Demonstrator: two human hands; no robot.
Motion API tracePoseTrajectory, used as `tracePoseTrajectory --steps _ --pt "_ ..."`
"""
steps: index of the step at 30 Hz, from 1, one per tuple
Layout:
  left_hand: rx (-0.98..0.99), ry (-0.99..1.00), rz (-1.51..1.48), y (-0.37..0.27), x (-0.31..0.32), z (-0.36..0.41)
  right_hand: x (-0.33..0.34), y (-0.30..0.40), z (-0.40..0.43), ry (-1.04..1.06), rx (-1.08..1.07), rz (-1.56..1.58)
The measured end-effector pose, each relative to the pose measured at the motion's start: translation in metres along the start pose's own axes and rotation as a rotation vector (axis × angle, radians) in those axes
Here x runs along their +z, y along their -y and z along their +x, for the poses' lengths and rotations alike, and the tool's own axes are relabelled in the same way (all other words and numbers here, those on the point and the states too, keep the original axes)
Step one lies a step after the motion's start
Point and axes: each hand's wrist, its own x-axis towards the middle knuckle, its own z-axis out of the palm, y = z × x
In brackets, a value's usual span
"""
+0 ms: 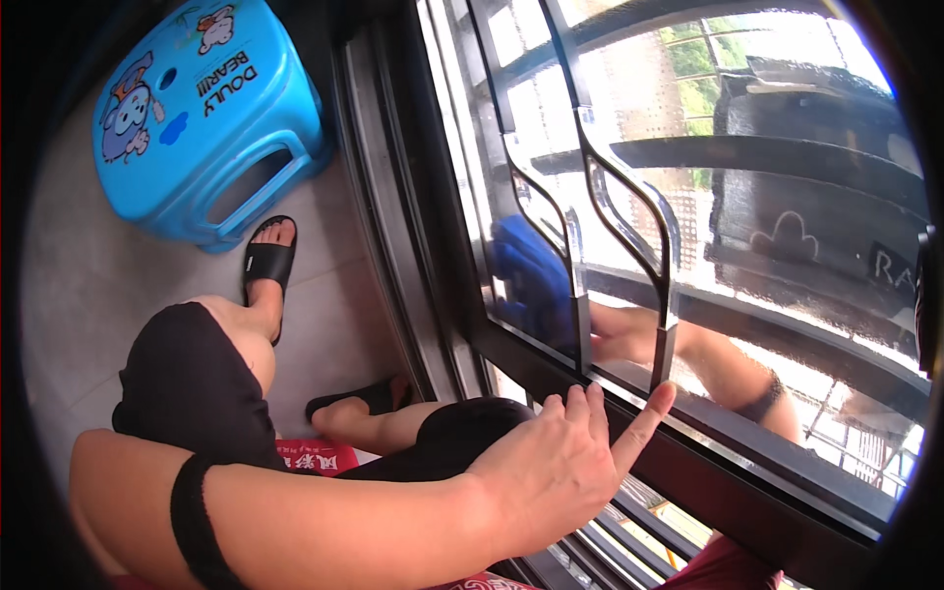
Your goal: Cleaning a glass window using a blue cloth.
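Note:
My left hand (pixel 549 464) reaches in from the lower left, its fingers spread and its fingertips on the dark lower frame (pixel 737 479) of a glass window panel. It holds nothing. Behind the glass is my right hand (pixel 619 332), partly hidden by the decorative metal bars (pixel 660 276). It is on a blue cloth (pixel 527 273), which lies close to the glass near the panel's left corner; its fingers are mostly hidden. A black band circles each arm.
A blue plastic stool (pixel 206 125) stands on the grey tiled floor (pixel 324 310) at upper left. Metal window tracks (pixel 391 221) run beside it. Dark slats (pixel 627 538) lie below the frame. A red item (pixel 317 457) with writing is near my legs. Beyond the glass hangs a dark panel (pixel 796 199).

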Motion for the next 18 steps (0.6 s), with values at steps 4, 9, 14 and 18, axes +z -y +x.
tracePoseTrajectory --steps 4,9,14,18 --pt "-0.030 -0.009 -0.038 -0.001 -0.003 -0.003 -0.003 -0.005 0.007 0.039 0.009 -0.041" --pt "0.009 -0.025 -0.113 -0.001 -0.002 -0.003 -0.009 0.038 -0.059 0.135 0.239 -0.125" --pt "0.026 -0.035 -0.067 0.000 -0.005 -0.001 -0.001 0.068 -0.127 0.037 0.145 0.061" --pt "-0.016 0.024 -0.026 0.009 -0.002 -0.007 -0.020 0.018 -0.113 0.270 0.102 0.038"
